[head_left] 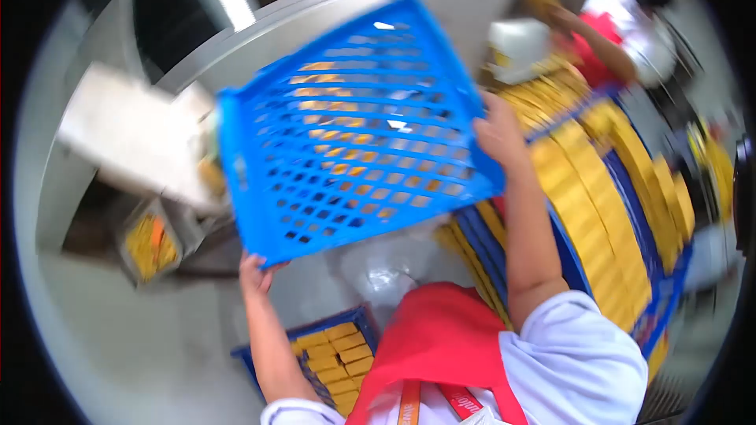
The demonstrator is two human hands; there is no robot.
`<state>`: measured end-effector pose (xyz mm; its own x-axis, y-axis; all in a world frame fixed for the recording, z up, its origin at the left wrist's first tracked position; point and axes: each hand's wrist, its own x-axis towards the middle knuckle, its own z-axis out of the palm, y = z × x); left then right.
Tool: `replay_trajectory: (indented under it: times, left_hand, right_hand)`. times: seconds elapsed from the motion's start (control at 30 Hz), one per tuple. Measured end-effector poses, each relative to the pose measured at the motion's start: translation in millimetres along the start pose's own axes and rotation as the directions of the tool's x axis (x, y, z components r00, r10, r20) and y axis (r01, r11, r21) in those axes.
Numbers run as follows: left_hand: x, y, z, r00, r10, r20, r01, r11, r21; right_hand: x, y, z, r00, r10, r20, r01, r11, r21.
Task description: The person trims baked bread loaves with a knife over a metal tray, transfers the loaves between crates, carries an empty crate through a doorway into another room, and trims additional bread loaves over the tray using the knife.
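The blue crate (361, 136) hangs tilted beyond the person's red apron (437, 338), spanned between both hands: the left hand (257, 274) clamps its near-left corner, the right hand (499, 132) its right side, farther off.

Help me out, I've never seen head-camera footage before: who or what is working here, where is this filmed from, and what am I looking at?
There is no machine here, just a person working with bare hands. The single picture comes from a camera on their head, looking forward and down, so the red apron below is the wearer's own.

The left hand grips a lower corner of a blue lattice crate, and the right hand its opposite side, holding it up tilted.

To the right lie rows of yellow blocks with blue edging around them. Below, more blocks sit in a low blue tray. A co-worker stands at upper right. Some parts are blurred.
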<state>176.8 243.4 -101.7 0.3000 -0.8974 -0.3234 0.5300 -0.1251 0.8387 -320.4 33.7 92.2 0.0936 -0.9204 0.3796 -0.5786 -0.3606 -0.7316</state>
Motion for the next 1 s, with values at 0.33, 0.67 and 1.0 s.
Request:
replay_trajectory:
  times: [0.33, 0.67, 1.0]
  left_hand:
    - [-86, -15, 157, 0.953, 0.269, 0.139, -0.299, 0.909, 0.29]
    - [-213, -41, 409, 0.617, 0.257, 0.744, -0.604, 0.761, 0.238]
    - [-389, -66, 597, 0.131, 0.348, 0.928, -0.777, 0.618, -0.122]
  right_hand:
    - [-240, -141, -224, 0.838, 0.002, -0.546, 0.029, 0.998, 0.048]
    - [-473, -175, -358, 0.417, 0.277, -0.866, 0.003, 0.952, 0.306]
    - [-696, -65, -482, 0.033, 0.132, -0.991, 0.004, 0.991, 0.132]
